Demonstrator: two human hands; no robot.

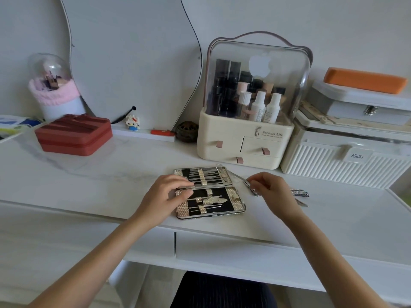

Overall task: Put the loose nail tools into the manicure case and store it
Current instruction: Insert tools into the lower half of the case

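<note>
Manicure case lay open and flat on the white tabletop, in front of the cream cosmetic organizer, with metal tools strapped into both black-lined halves. The left hand rested on the case's left edge at the hinge, fingers curled over it, while the right hand pinched a nail clipper just beside the case's right edge. Two further loose tools (partly hidden behind the right hand) lay on the tabletop.
</note>
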